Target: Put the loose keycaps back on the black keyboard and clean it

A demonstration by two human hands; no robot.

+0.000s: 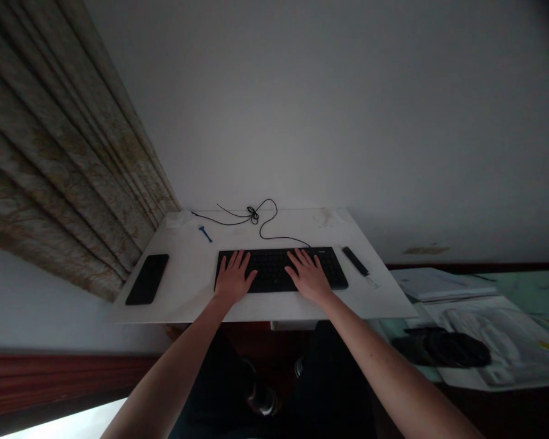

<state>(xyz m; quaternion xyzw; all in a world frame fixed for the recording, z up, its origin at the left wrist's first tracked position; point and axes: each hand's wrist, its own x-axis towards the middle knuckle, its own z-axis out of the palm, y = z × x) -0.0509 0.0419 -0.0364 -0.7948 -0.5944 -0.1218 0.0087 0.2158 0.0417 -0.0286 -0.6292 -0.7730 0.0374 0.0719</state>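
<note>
Head view: a black keyboard (271, 272) lies flat near the front edge of a white desk (187, 305), about midway along it, long side parallel to that edge. Left hand (231, 279) is palm down over the keyboard's left end, fingers spread wide and pointing toward the wall (274, 122), thumb angled inward; nothing is held. Right hand (308, 277) is palm down right of the keyboard's middle, fingers likewise spread, thumb inward, nothing held; the keyboard's right end shows beyond it. Both hands appear to rest on the keys; whether any key is pressed cannot be told. The two hands are apart, with a stretch of keys visible between them. A thin black cable (283, 238) leaves the keyboard's back edge, loops toward the wall and is bunched in a knot, loose lengths trailing left. A small blue tool (205, 233) lies beyond the keyboard's left end, on the near side of the trailing cable. A dark phone (147, 279) lies flat at the desk's left side, well apart from the left hand. A slim black stick (355, 261) lies slantwise just beside the keyboard's right end, a clear piece at its near tip. A patterned curtain (64, 140) hangs at left. On a surface to the right are papers (443, 283) and a black object (443, 347), too blurred to identify.
</note>
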